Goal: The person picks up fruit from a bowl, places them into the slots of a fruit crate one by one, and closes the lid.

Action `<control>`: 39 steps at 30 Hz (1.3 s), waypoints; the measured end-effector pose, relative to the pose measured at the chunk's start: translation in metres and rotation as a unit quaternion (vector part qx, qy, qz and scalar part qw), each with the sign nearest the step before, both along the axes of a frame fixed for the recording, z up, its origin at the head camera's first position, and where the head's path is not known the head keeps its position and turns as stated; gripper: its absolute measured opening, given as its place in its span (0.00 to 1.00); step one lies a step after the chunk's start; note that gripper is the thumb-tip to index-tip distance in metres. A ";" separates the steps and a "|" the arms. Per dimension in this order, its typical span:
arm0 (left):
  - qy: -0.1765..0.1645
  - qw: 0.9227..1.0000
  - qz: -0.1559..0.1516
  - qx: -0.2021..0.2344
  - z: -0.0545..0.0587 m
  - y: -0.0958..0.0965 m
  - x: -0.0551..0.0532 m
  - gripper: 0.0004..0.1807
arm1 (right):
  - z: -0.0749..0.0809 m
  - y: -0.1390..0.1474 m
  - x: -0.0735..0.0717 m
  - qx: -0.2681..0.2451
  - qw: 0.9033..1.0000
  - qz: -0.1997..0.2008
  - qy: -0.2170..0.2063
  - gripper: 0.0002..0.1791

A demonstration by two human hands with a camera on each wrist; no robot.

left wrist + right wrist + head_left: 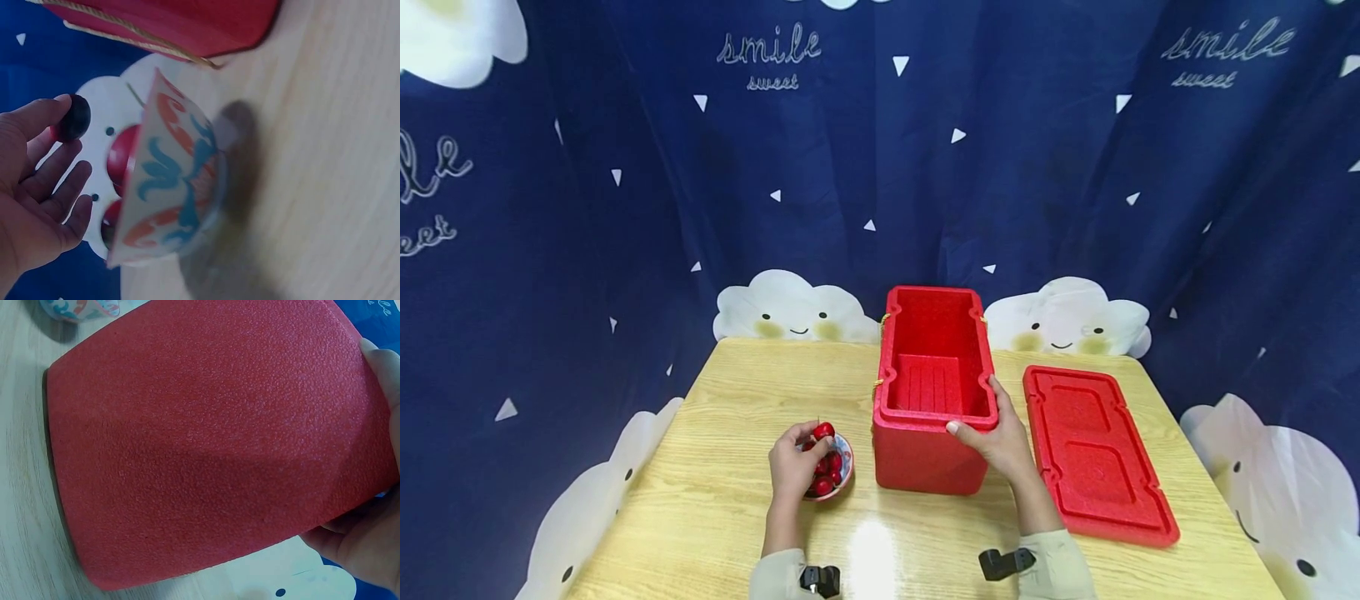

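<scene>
My left hand (pixel 795 465) pinches a red cherry (pixel 823 430) between thumb and fingertips, just above a patterned bowl (pixel 169 181). More cherries (pixel 824 477) lie in that bowl. In the left wrist view the held cherry (pixel 74 119) looks dark, and the other fingers curl loosely beside the rim. My right hand (pixel 1006 442) grips the near right corner of a red foam box (pixel 928 458), its thumb over the rim and its fingers along the side. The box stands uncovered, and its grooved floor is visible. The right wrist view is mostly filled by the box's wall (pixel 212 437).
A red lid (pixel 1097 454) lies flat on the wooden table (pixel 715 517), right of the box. Yellow cord (pixel 144 31) runs along the box's left side. A dark blue curtain (pixel 880 167) with clouds hangs behind and around the table.
</scene>
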State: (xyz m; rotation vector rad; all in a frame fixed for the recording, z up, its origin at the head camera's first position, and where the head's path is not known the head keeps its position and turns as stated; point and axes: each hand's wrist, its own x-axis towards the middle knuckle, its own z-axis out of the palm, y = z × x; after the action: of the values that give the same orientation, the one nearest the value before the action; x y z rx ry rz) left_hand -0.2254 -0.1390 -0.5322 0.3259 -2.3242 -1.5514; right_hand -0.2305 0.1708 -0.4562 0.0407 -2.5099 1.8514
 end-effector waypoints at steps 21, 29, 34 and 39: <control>0.048 0.998 -0.029 0.020 0.045 0.017 0.008 0.17 | -0.013 0.001 -0.005 0.005 1.000 -0.005 0.030 0.58; 0.073 0.997 -0.034 0.016 0.057 0.023 0.006 0.17 | 0.001 -0.001 0.001 -0.008 1.000 0.000 0.011 0.58; 0.094 0.995 -0.035 0.030 0.065 0.029 0.002 0.16 | 0.015 -0.004 0.009 -0.010 1.000 0.002 0.010 0.56; 0.105 0.992 -0.042 0.051 0.073 0.036 -0.002 0.16 | 0.003 -0.001 0.003 -0.008 1.000 -0.001 0.006 0.58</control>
State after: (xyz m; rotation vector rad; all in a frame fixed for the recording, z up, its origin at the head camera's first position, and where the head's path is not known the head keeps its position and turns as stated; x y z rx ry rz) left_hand -0.2277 -0.1033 -0.4591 0.0829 -2.1272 -1.6599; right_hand -0.2270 0.1700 -0.4530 0.0507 -2.4851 1.8658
